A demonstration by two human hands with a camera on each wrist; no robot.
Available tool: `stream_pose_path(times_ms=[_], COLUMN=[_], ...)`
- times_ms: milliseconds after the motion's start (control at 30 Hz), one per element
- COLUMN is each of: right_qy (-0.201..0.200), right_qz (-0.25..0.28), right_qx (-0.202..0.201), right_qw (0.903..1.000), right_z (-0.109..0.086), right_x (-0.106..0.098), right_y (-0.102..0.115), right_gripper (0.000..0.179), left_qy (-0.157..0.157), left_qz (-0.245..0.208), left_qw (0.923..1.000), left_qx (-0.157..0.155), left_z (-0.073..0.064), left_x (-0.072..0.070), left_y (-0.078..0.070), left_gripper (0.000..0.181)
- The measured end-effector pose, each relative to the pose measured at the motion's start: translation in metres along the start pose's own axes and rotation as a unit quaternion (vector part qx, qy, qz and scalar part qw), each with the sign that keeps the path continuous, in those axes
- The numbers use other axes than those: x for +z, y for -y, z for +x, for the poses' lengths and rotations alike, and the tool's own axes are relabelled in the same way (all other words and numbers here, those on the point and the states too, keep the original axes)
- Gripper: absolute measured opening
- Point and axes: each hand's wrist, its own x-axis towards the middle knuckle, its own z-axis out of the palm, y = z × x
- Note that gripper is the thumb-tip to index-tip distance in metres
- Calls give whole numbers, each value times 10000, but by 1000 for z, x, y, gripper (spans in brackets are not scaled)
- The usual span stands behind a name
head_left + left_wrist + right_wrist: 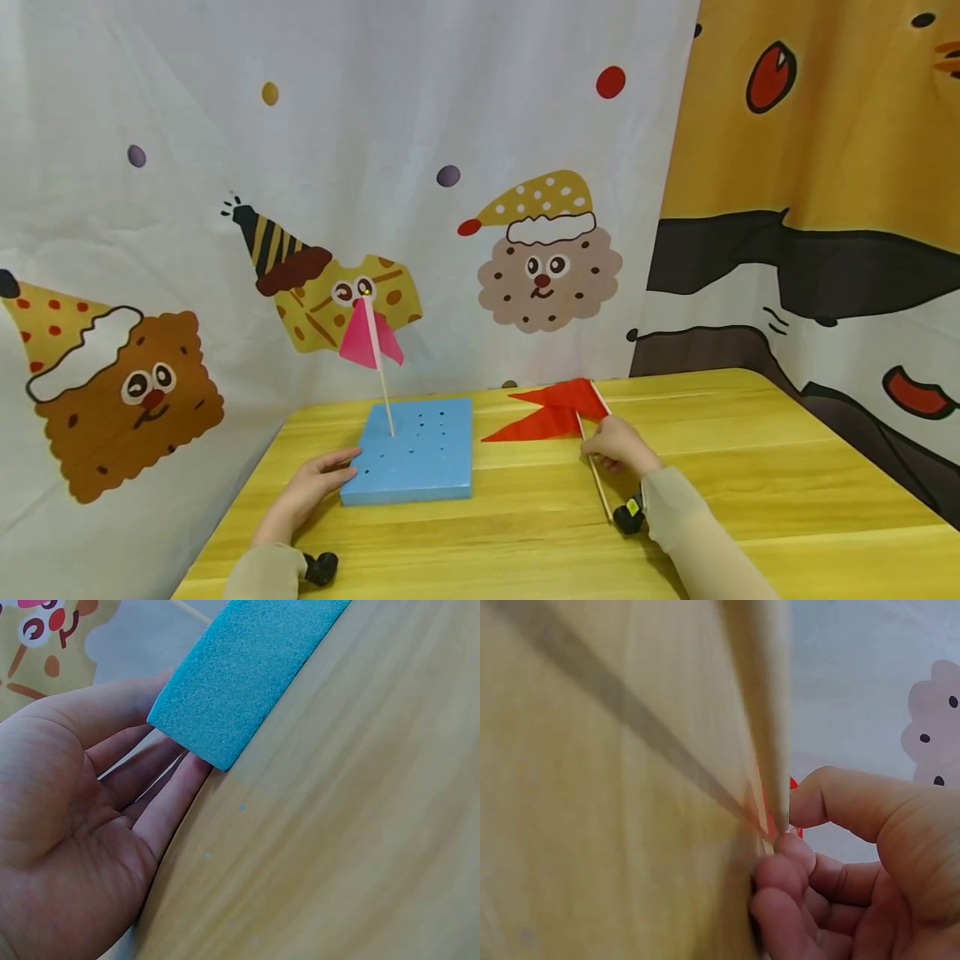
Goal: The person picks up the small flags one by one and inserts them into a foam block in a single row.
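My left hand (318,483) touches the left edge of a blue foam board (412,479) with nearly straight fingers. In the left wrist view, the thumb is at the upper edge of the board (240,667), with other fingers low beside its corner. Upright in the board stands a thin stick with a pink flag (360,333). My right hand (618,446) pinches the wooden stick (600,483) of a red pennant flag (543,423). A second red flag (562,393) lies just behind it, its stick partly hidden by the hand. Up close, the pinched stick (769,697) is blurred.
Several small holes dot the board's top. Everything is on a yellow wood-grain table (540,542). Close behind it hangs a white curtain (420,75) printed with cartoon figures, and a yellow and dark printed curtain (847,167) hangs at the right.
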Motion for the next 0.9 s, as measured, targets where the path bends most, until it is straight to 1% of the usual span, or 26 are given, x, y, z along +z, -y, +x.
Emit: stream_pose_path(times_ms=[100, 200, 300, 400, 533, 600, 667, 733, 767, 833, 900], right_qy=[-35, -122, -219, -186, 79, 232, 331, 383, 415, 460, 538], right_qz=[38, -4, 120, 528, 1319, 1599, 1774, 1865, 1895, 1980, 2064], right_qx=[64, 90, 137, 185, 229, 240, 282, 301, 293, 305, 295], right_qw=[10000, 9999, 9996, 9983, 9910, 9866, 9832, 9812, 9806, 9786, 9765], right_z=[-3, -4, -5, -6, -3, -1, 1, 3, 4, 5, 6], right_x=[-1, -2, -5, -7, -10, -10, -9, -8, -8, -8, -9], right_y=[3, 4, 4, 3, -1, -4, -7, -9, -10, -11, -12], right_gripper=[31, 27, 24, 20, 14, 17, 29, 41, 44, 44, 38], left_qy=[1, 59, 158, 180, 157, 147, 185, 158, 154, 130, 117], left_qz=[3, 5, 25, 45, 28, -15, 5, -30, -39, -40, -50], left_qw=[10000, 10000, 9998, 9998, 9999, 9999, 9998, 9999, 9999, 9999, 9999], left_qx=[39, 59, 79, 60, 3, -25, -3, -6, -6, -5, -9], left_z=[0, 0, -1, -1, 1, 1, 2, 2, 2, 2, 3], left_x=[-1, -1, -2, -1, -1, -1, -1, -2, -2, -2, -1], left_y=[0, -1, -2, -2, 0, 0, 1, 2, 3, 4, 4], left_gripper=[54, 54, 54, 55, 55, 54, 55, 55, 55, 55, 55])
